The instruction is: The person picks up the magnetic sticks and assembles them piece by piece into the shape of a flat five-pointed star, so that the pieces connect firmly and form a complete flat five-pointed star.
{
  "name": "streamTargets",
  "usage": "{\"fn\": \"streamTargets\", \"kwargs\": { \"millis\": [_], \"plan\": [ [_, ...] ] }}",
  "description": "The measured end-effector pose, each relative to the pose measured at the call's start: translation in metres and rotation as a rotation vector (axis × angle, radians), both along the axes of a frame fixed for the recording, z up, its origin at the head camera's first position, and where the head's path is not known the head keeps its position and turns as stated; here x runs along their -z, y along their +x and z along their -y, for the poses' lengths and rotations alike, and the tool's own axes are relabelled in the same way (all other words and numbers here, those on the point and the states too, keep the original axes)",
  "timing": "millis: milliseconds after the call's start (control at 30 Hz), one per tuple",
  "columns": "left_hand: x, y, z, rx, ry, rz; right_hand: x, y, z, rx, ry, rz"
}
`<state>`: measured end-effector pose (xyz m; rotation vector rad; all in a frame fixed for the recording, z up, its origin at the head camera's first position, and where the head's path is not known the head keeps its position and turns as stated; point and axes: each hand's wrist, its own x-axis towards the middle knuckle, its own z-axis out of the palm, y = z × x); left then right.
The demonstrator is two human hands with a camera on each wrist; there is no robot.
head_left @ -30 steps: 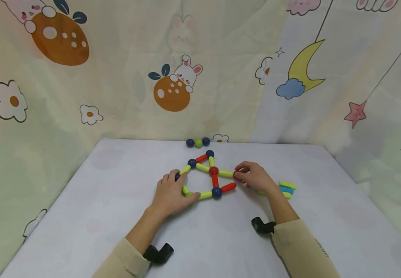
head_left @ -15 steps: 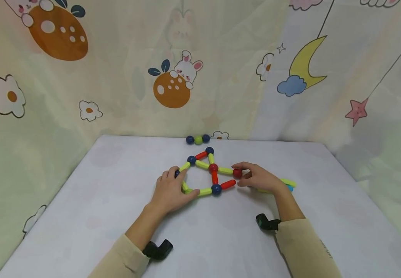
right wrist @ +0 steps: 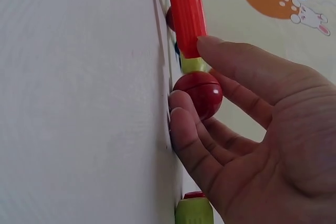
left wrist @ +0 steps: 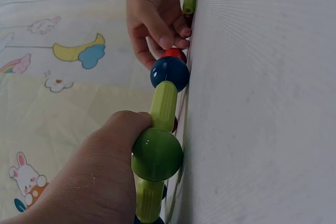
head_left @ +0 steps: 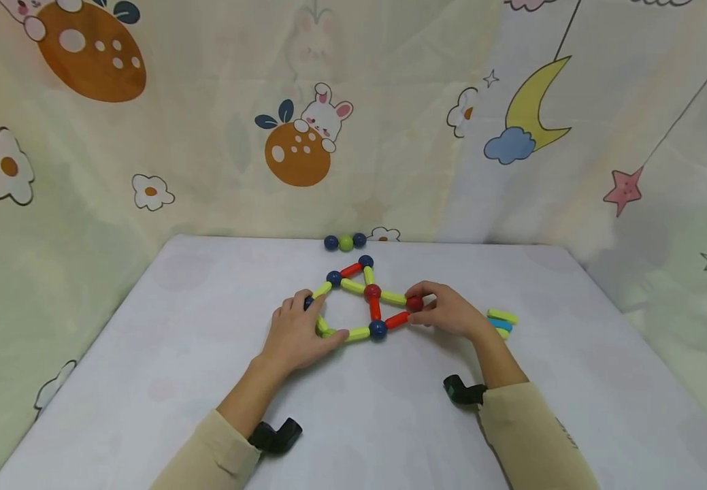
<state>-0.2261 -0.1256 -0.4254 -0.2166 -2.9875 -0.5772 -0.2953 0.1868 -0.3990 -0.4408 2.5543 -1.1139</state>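
A flat frame of magnetic sticks and balls lies on the table, with a red centre ball joining several sticks. My left hand holds its left side, fingertips by a blue ball; in the left wrist view the thumb lies along a yellow-green stick beside a green ball. My right hand has its fingers round the red end ball, which sits on a yellow-green stick. Its thumb touches the free tip of a red stick running from the front blue ball.
Behind the frame, two blue balls and a green ball stand in a row at the table's back edge. Loose yellow-green and blue sticks lie right of my right hand. A patterned cloth hangs behind the table.
My right hand let go of the red end ball and drew back a little, then returned, fingers at the ball and thumb at the red stick's tip. My left hand stays in place.
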Motion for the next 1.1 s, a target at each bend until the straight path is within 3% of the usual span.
{"fn": "streamTargets", "kwargs": {
  "millis": [600,1100],
  "plan": [
    [-0.001,-0.0012,0.0018,0.002,0.004,0.001,0.0013,-0.0011,0.0038,0.019,-0.03,0.025],
    [-0.0018,-0.0002,0.0014,0.007,0.002,0.009,0.0028,0.0008,0.0069,0.066,0.005,0.025]
  ]
}}
